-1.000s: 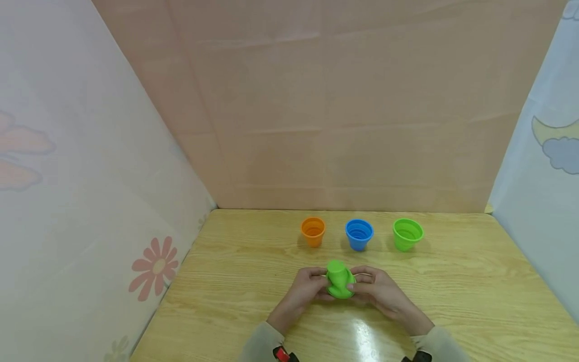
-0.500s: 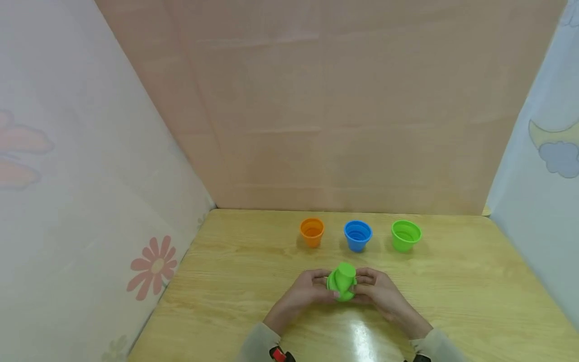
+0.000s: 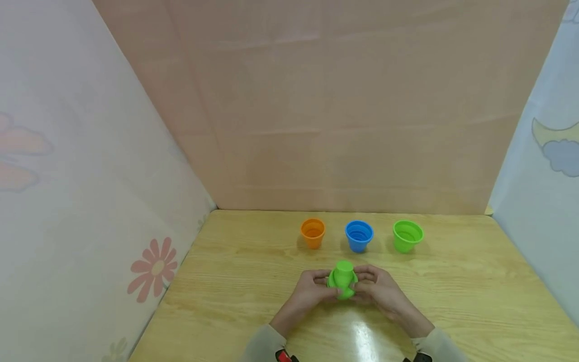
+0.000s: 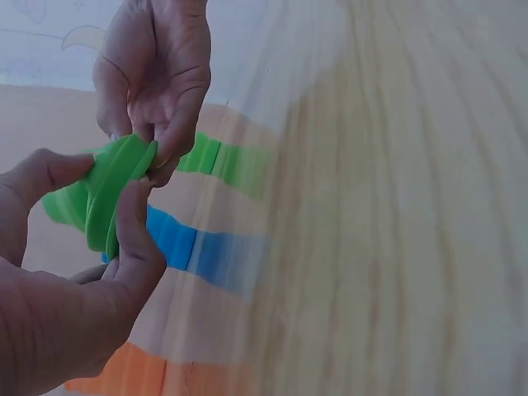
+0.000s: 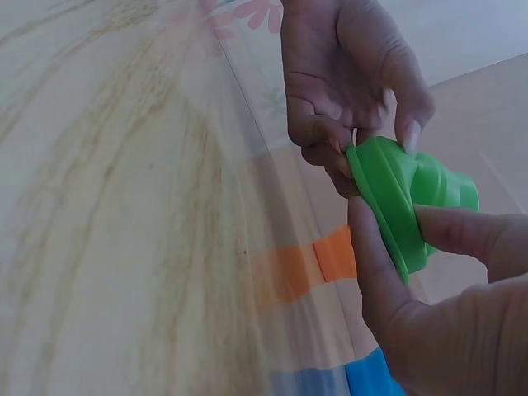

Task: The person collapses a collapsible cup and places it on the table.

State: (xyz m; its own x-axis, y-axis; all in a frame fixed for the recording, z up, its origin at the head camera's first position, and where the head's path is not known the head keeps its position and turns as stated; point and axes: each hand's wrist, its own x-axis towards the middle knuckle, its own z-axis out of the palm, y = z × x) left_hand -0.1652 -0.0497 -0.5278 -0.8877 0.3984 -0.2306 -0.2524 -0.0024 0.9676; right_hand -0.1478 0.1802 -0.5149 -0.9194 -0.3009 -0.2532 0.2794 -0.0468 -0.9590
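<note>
A green collapsible cup (image 3: 344,274) is held between both hands, base upward, its ribbed wall partly folded and twisted out of shape. My left hand (image 3: 305,294) pinches its left side, the thumb on the wall and the other fingers at the rim. On the opposite side my right hand (image 3: 384,294) pinches it in the same way. In the left wrist view the folded cup (image 4: 111,194) has its wide rim turned toward the fingers. The right wrist view shows both thumbs pressing the wall of the cup (image 5: 392,194).
Behind the hands, an orange cup (image 3: 313,235), a blue cup (image 3: 359,240) and another green cup (image 3: 407,240) stand upright in a row on the wooden table (image 3: 235,271). A brown backdrop (image 3: 316,125) rises at the table's far edge, with patterned white panels on both sides.
The held cup's narrow base has shifted a little right, then slightly back left, as its wall was worked. My left thumb has moved onto its lower front. The three standing cups stay put.
</note>
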